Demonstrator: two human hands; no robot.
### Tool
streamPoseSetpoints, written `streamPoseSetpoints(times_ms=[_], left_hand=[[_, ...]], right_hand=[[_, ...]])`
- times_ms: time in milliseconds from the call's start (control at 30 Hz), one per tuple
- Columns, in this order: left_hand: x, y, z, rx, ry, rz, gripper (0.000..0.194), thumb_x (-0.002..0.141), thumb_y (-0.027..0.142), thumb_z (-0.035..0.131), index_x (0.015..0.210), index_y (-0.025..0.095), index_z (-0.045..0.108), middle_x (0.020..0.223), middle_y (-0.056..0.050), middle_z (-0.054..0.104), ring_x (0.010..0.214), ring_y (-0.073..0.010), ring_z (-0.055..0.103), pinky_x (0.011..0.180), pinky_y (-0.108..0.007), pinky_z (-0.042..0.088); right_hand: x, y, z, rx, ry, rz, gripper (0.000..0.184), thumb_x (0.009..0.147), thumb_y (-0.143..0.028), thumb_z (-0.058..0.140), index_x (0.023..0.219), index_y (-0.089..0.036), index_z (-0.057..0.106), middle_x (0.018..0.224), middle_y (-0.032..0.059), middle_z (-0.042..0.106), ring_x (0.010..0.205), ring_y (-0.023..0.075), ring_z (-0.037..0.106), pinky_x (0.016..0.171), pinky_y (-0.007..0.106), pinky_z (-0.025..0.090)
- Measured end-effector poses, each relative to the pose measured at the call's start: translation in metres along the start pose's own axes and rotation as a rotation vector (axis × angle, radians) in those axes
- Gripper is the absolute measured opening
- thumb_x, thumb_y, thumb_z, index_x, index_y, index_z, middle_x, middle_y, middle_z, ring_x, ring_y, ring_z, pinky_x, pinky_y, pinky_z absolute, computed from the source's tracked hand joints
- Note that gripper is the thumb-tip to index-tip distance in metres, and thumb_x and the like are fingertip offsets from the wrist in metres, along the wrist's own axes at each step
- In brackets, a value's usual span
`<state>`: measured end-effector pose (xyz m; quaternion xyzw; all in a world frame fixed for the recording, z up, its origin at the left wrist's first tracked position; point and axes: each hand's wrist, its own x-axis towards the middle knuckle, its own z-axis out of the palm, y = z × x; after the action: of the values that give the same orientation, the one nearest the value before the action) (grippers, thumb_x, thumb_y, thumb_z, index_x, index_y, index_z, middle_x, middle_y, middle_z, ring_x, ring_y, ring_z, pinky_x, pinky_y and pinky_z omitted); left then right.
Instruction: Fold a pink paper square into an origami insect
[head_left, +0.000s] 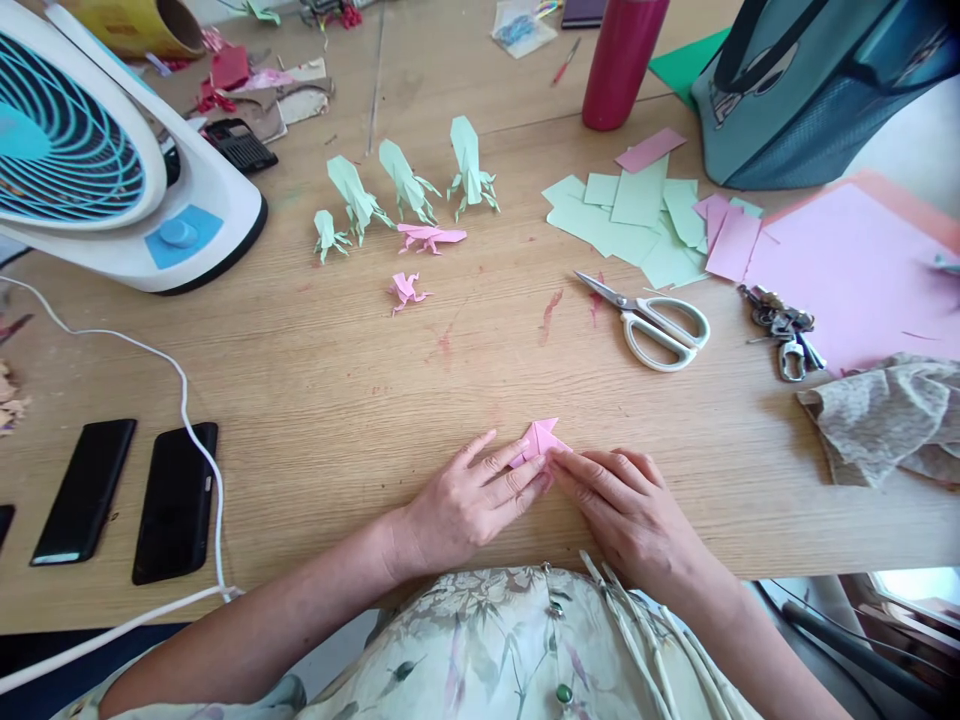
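We rest left hand [459,502], fingers spread, on pink paper [541,439]; right hand [628,508] bunched at its edge, can't tell if pinching.

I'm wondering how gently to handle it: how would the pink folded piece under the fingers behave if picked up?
The pink folded piece is probably very light, being small and apparently paper. Its overlapping folds likely make it stiffer than the flat pink sheet at right. Its pointed tip might bend if pinched.
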<state>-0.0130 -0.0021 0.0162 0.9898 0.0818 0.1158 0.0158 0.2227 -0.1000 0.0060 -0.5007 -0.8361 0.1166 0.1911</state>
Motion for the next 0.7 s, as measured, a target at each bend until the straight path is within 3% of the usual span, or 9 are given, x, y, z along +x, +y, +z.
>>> streamPoseSetpoints(times_ms=[233,400,700], left_hand=[[-0.001,-0.001,0.0,-0.051,-0.003,-0.025,0.038,0.102,0.012,0.039,0.135,0.016,0.057,0.143,-0.011,0.057,0.135,-0.0241,0.051,0.116,-0.05,0.036],[-0.002,-0.002,-0.001,-0.083,-0.029,-0.066,0.04,0.101,0.013,0.041,0.139,0.018,0.055,0.146,-0.016,0.052,0.14,-0.0276,0.044,0.113,-0.049,0.039],[0.0,-0.005,-0.004,-0.099,-0.073,-0.055,0.041,0.1,0.014,0.044,0.14,0.019,0.054,0.148,-0.017,0.05,0.142,-0.0281,0.042,0.113,-0.05,0.037]], right_hand=[[-0.001,-0.007,-0.002,0.008,0.018,-0.026,0.043,0.1,-0.01,0.042,0.142,-0.01,0.051,0.138,0.0165,0.061,0.111,0.0258,0.058,0.089,0.042,0.043],[-0.003,-0.012,-0.004,0.006,0.028,-0.029,0.043,0.101,-0.012,0.04,0.142,-0.009,0.05,0.138,0.0176,0.061,0.11,0.025,0.058,0.087,0.041,0.043],[-0.019,-0.021,0.009,-0.032,0.064,0.03,0.039,0.102,-0.015,0.037,0.137,-0.014,0.054,0.139,0.0131,0.061,0.122,0.0249,0.054,0.09,0.039,0.043]])
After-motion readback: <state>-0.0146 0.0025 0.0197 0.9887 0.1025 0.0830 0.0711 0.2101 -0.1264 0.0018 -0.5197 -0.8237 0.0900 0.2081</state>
